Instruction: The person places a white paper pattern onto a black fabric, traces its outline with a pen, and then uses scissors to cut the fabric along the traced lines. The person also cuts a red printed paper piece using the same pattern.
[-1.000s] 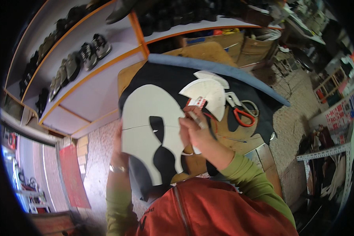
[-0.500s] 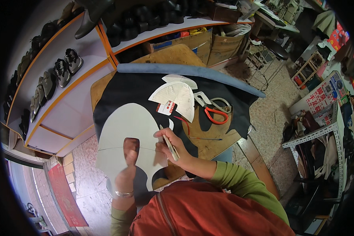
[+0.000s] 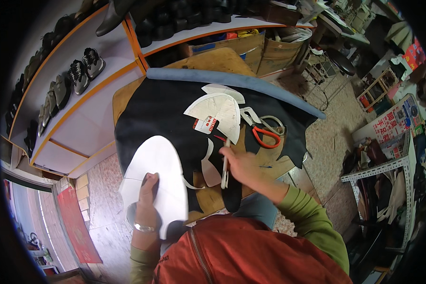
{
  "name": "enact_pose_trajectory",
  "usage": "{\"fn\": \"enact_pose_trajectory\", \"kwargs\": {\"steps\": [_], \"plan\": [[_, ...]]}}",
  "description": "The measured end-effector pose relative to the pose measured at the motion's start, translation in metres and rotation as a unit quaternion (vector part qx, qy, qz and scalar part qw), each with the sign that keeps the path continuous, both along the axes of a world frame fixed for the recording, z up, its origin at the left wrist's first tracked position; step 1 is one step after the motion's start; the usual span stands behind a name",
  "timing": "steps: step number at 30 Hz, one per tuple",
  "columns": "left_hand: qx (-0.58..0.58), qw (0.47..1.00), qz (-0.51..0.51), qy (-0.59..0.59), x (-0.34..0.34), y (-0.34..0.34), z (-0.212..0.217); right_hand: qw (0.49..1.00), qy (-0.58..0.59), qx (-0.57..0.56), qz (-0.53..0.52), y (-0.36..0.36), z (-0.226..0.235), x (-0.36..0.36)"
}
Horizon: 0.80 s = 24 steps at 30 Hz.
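Note:
My left hand (image 3: 149, 189) is closed on a large white card pattern piece (image 3: 162, 161) with a rounded top and a thin line drawn across it. The thumb lies on its face; the other fingers are mostly hidden. To the right, above the table, my right hand (image 3: 241, 165) grips a slim pale tool (image 3: 226, 166), whose exact kind I cannot make out. Between the hands, a curved white card offcut (image 3: 210, 168) lies on black sheet material (image 3: 149, 111). Beyond are a cream fan-shaped card piece (image 3: 220, 111), a red and white card (image 3: 206, 125) and red-handled scissors (image 3: 265, 135).
A rolled blue-grey sheet edge (image 3: 232, 87) runs along the far side of the wooden table (image 3: 210, 61). Shelves with shoes (image 3: 86, 71) stand to the left and behind. At right is a white metal rack (image 3: 378, 170) with leather pieces; a stool (image 3: 341, 62) stands farther back.
The card pattern has moved left and nearer, tilting in my left hand. My right hand has left its edge, going right with the tool. A curved offcut now shows apart from the pattern.

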<state>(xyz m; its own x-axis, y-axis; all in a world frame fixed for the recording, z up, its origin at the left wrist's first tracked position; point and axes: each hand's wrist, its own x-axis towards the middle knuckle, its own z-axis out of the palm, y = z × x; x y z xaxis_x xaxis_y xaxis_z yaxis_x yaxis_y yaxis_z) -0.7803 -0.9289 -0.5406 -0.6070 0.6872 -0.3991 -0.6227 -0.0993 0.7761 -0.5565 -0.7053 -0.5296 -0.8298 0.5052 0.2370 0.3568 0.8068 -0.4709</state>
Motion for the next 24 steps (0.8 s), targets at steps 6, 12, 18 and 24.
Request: {"fn": "enact_pose_trajectory", "kwargs": {"steps": [6,12,18,24], "plan": [[-0.052,0.996,-0.046,0.056,-0.039,-0.032,-0.017,0.986,-0.099,0.09,-0.104,0.06,0.002,0.028],[-0.112,0.977,-0.111,0.14,-0.058,-0.021,0.025,0.958,-0.189,0.135,-0.166,0.114,-0.009,0.068],[-0.049,0.994,-0.009,0.095,-0.051,-0.012,0.015,0.969,-0.161,0.129,-0.136,0.127,0.0,0.056],[-0.039,0.986,0.074,0.142,-0.001,-0.014,0.021,0.955,-0.241,-0.148,-0.091,0.078,0.085,0.096]]}}
